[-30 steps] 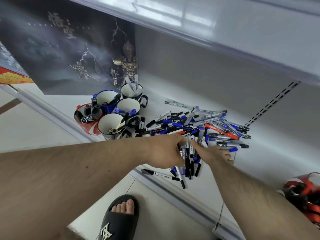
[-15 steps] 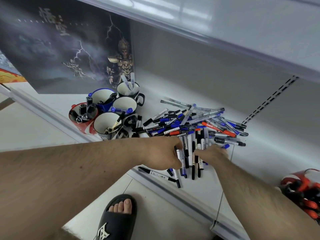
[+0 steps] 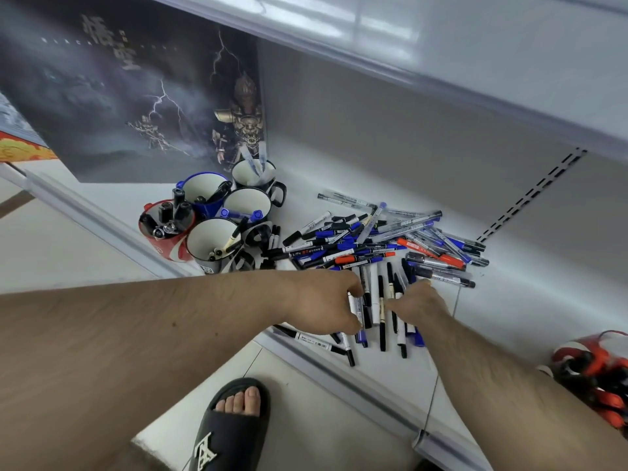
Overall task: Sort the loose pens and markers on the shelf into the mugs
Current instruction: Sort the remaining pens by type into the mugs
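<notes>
A heap of blue, black, red and clear pens and markers (image 3: 384, 243) lies on the white shelf (image 3: 509, 300). Several mugs stand at its left: a red one (image 3: 170, 246) with black caps, a blue one (image 3: 204, 198), and black-rimmed white ones (image 3: 212, 246), (image 3: 246, 203), (image 3: 253, 173) holding a few pens. My left hand (image 3: 323, 304) is at the heap's near edge, fingers closed on a bundle of markers (image 3: 358, 311). My right hand (image 3: 416, 302) rests on the near pens, fingers curled over black-and-white markers (image 3: 382, 311); its grip is hidden.
A dark poster (image 3: 136, 90) leans at the back left behind the mugs. An upper shelf (image 3: 441, 45) overhangs. Red and black items (image 3: 594, 372) sit at the far right. The shelf's front rail (image 3: 339, 375) runs below my hands; my sandalled foot (image 3: 234, 423) is on the floor.
Both hands have drawn back toward the shelf's front edge, raking several markers out of the heap into a parallel row. My left hand has gathered a few into its fingers.
</notes>
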Available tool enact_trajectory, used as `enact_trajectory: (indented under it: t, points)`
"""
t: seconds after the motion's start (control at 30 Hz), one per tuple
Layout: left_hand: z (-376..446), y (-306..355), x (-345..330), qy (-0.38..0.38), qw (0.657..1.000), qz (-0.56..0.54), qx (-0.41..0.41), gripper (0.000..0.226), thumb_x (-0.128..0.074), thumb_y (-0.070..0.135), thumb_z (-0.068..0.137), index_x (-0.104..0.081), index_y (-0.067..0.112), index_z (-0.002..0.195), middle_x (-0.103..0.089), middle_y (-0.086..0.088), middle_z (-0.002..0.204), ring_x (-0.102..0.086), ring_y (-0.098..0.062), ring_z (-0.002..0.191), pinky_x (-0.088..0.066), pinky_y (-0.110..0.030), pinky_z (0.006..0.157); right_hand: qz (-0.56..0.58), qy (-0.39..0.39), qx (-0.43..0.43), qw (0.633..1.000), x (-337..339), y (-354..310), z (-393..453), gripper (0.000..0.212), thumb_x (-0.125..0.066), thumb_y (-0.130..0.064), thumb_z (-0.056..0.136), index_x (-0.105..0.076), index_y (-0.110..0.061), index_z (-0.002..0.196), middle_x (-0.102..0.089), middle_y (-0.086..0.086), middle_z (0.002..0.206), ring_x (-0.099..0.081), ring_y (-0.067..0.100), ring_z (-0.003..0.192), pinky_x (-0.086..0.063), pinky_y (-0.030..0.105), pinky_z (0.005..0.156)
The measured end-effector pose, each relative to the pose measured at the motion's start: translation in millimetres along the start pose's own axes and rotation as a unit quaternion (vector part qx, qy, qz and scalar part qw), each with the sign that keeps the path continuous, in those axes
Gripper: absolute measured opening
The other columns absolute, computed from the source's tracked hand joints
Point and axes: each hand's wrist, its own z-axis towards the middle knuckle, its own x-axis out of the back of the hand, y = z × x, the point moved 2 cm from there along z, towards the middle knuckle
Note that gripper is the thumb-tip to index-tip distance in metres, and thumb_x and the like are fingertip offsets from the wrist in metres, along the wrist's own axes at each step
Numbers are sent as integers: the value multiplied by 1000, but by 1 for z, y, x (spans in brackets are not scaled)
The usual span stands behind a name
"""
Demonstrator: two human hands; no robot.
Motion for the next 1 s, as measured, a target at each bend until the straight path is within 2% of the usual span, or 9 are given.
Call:
enact_trajectory:
  t: [0.1, 0.23, 0.4, 0.53, 0.63, 0.73, 0.83, 0.93, 1.0]
  points:
    - [1, -1, 2, 4, 1000, 0, 5, 56, -58, 31, 95, -36, 22, 146, -58, 6, 132, -48, -10, 85, -35, -10, 58, -14, 3, 20, 1000, -4, -1, -9, 65, -80, -40, 73, -46, -4, 115, -61, 6, 98, -64, 24, 88, -55, 33, 72]
    - [2, 3, 2, 3, 1000, 11, -1, 56, -58, 31, 95, -36, 21, 146, -57, 5, 133, -50, -9, 89, -37, -15, 63, -75, 33, 49, 995, -12, 4, -24, 50, -68, -15, 83, -41, -8, 125, -60, 10, 107, -61, 28, 98, -51, 33, 77]
    - [4, 5, 0, 8, 1000, 25, -10, 56, -58, 32, 95, -37, 21, 145, -55, 5, 133, -48, -12, 94, -37, -18, 67, -96, 26, 61, 993, -16, 17, -29, 49, -65, -13, 82, -39, -8, 124, -60, 13, 114, -60, 31, 105, -49, 33, 78]
    - [3, 3, -2, -12, 999, 39, -10, 57, -58, 34, 95, -36, 21, 146, -56, 4, 132, -49, -11, 96, -38, -22, 77, -68, -19, 57, 996, -12, 29, -31, 50, -67, -13, 73, -42, -9, 116, -58, 7, 100, -61, 25, 92, -53, 31, 67]
    - [0, 2, -1, -17, 999, 42, -5, 56, -58, 32, 95, -37, 21, 146, -55, 5, 133, -50, -11, 100, -39, -22, 82, 53, -91, 3, 994, 1, 35, -34, 41, -71, -9, 69, -51, -4, 105, -57, 7, 86, -58, 18, 73, -44, 23, 51]
    - [-1, -1, 0, -11, 999, 30, 2, 54, -59, 33, 94, -41, 20, 143, -59, 1, 126, -56, -14, 100, -47, -28, 87, 204, -115, -31, 972, 24, 36, -44, 29, -70, -3, 70, -57, -1, 95, -56, 11, 81, -55, 21, 68, -43, 23, 53]
    - [-1, 1, -8, -29, 996, -78, 22, 60, -63, 32, 91, -37, 19, 143, -63, -1, 108, -63, -13, 90, -52, -33, 80, 302, -117, 19, 946, 49, 20, -75, 43, -71, -4, 62, -58, -4, 103, -61, 13, 90, -58, 24, 79, -49, 29, 64]
    - [-8, 13, -17, -42, 979, -198, 24, 53, -68, 37, 88, -43, 24, 133, -61, 2, 113, -65, -15, 101, -54, -36, 89, 402, -147, 83, 900, 73, -3, -120, 40, -68, 0, 62, -63, -2, 102, -69, 20, 96, -67, 34, 91, -57, 48, 82]
    - [-13, 27, -22, -53, 957, -285, 8, 39, -69, 42, 87, -51, 26, 118, -61, 1, 117, -63, -18, 103, -51, -44, 97, 479, -188, 110, 850, 85, -17, -156, 31, -60, 11, 72, -66, 4, 102, -69, 23, 89, -70, 34, 78, -59, 46, 69]
